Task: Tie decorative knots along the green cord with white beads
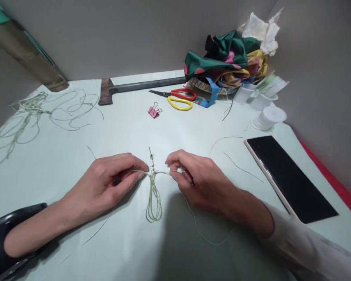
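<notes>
A small knotted cord piece [152,166] lies on the pale table between my hands, with a short dark pin or stub at its top end. Green cord loops [154,203] hang from its lower end toward me. My left hand [114,177] pinches cord strands just left of the knots, thumb against forefinger. On the other side my right hand [195,175] grips a pale strand between thumb and fingertips, pulled out sideways from the knots. A thin cord tail [194,220] curves down from under my right hand.
Scissors [178,96], a pink binder clip [154,110] and a hammer-like tool [134,86] lie toward the back. Colourful fabric [222,58] and thread spools [269,118] stand back right. A phone [289,179] is at right; tangled green cord [32,109] and a bottle [29,50] are left.
</notes>
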Demonstrator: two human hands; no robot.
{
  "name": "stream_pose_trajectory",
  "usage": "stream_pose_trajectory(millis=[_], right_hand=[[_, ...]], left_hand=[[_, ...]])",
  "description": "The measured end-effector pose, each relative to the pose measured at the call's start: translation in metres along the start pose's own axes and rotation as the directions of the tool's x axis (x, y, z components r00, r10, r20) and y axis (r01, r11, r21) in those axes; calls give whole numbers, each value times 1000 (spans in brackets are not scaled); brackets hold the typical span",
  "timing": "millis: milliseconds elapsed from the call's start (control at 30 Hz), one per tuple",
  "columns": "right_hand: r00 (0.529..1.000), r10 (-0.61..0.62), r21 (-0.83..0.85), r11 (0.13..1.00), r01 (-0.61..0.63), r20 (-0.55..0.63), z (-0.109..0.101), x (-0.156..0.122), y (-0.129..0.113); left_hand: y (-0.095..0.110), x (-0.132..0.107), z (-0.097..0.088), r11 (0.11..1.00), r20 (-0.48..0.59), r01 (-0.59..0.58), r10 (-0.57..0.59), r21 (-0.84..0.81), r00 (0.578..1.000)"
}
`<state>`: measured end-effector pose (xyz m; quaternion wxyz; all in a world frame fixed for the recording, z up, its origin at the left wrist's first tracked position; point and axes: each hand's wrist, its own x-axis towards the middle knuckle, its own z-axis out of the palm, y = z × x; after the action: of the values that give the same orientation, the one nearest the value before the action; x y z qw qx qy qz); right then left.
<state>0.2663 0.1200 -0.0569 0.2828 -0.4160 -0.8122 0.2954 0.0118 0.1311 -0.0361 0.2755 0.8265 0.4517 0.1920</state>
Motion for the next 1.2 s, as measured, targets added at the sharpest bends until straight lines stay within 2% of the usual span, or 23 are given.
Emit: stream_pose_trajectory(millis=[133, 467, 667, 967, 1200], right_hand=[[999, -40, 82, 996, 41, -19, -6, -1, 0], [996, 83, 179, 980, -89, 40, -15, 2, -1], [993, 105, 114, 987, -110, 53, -12, 5, -1], [997, -3, -26, 1000, 5, 73, -1, 1, 3], [996, -39, -39, 998, 42, 74, -3, -1, 4]], left_hand=[[0, 0, -2, 1000, 2, -4, 4, -19, 1000], [1, 4, -3, 1000, -27, 18, -18, -3, 999], [2, 6, -3, 999, 4, 49, -49, -12, 999], [0, 2, -2, 996, 7, 57, -57, -67, 998], [2, 3, -7, 984, 48, 155, -151, -90, 987]])
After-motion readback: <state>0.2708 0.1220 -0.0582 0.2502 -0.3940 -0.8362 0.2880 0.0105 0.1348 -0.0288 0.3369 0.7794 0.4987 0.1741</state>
